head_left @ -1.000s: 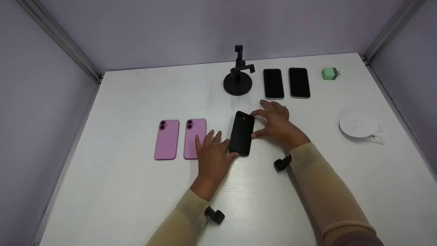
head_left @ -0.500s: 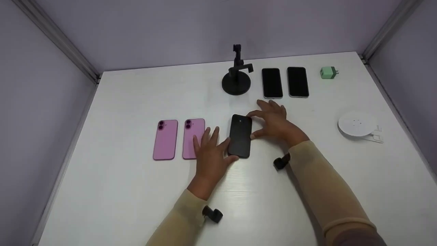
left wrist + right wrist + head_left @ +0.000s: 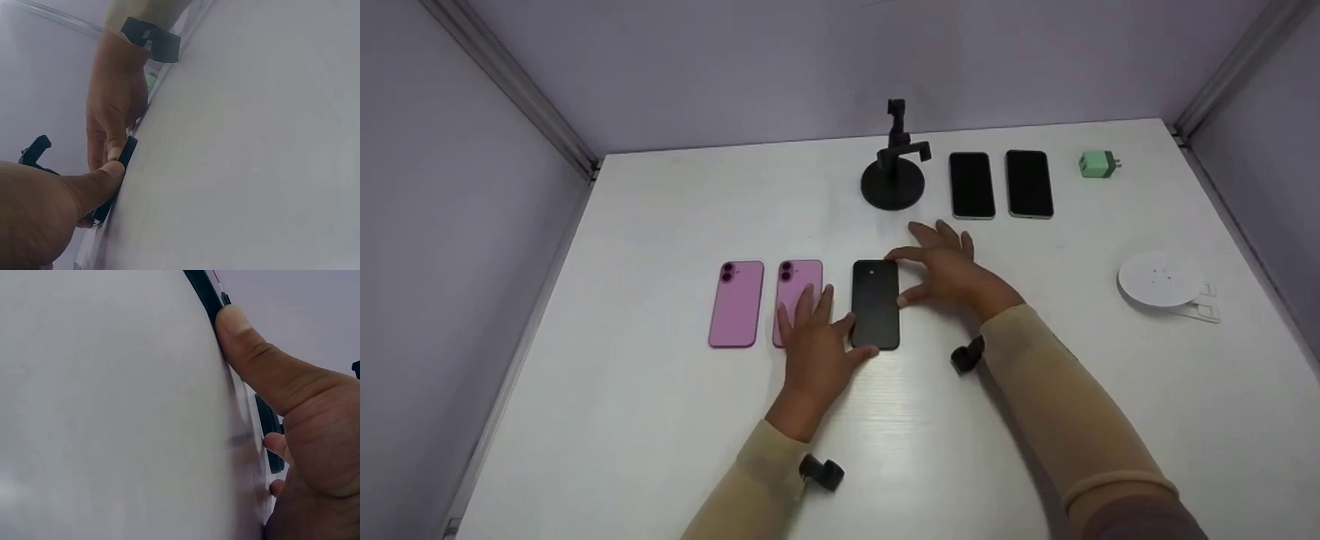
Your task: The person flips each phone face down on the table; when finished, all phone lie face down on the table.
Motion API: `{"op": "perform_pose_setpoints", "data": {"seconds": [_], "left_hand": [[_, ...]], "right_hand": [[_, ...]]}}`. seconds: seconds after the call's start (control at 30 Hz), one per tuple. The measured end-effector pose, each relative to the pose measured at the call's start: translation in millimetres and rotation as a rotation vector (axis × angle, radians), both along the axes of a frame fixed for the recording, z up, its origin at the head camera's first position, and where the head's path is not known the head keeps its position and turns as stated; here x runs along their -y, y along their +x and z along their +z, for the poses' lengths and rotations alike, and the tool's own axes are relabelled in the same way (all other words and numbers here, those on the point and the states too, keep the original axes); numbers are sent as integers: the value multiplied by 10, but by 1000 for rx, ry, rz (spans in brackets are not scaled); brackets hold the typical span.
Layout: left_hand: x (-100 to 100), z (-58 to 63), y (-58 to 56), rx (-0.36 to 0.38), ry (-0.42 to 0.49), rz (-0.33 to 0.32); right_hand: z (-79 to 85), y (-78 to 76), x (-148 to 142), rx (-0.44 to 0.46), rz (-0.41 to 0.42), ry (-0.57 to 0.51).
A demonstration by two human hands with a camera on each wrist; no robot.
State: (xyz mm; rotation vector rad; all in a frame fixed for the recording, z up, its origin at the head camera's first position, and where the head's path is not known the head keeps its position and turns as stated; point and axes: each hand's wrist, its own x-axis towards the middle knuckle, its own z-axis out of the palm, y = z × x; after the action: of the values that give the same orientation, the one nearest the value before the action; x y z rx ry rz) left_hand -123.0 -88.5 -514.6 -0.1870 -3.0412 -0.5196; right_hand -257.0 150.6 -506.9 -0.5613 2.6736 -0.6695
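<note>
A black smartphone [image 3: 876,306] lies on the white table between the hands, its long sides upright in the head view. My left hand [image 3: 817,352] holds its lower left corner, thumb along the bottom edge and index finger at the left side. The other left fingers are spread over a pink smartphone [image 3: 802,271], hiding part of it. At the upper right corner my right hand [image 3: 949,274] grips the black phone, thumb on the right side and index finger at the top. In the left wrist view, the left thumb [image 3: 98,185] presses the phone's edge.
Another pink smartphone [image 3: 736,304] lies at the left. Behind stand a black round-based stand [image 3: 892,184], two dark-screened smartphones [image 3: 972,185] and a green plug adapter [image 3: 1098,163]. A white disc [image 3: 1159,281] with a clear bracket sits at the right.
The black smartphone has turned from a slant to straight and slid left, closer to the pink phones. Both hands have shifted slightly left with it.
</note>
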Motion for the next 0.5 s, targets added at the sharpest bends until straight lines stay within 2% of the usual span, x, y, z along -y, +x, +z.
{"op": "perform_pose_setpoints", "data": {"seconds": [0.27,0.5], "left_hand": [[141,23,-14,-18,-41,16],[225,39,-19,-4,21,51]], "right_hand": [[31,2,170,2,11,8],[30,1,245,13,15,4]]}}
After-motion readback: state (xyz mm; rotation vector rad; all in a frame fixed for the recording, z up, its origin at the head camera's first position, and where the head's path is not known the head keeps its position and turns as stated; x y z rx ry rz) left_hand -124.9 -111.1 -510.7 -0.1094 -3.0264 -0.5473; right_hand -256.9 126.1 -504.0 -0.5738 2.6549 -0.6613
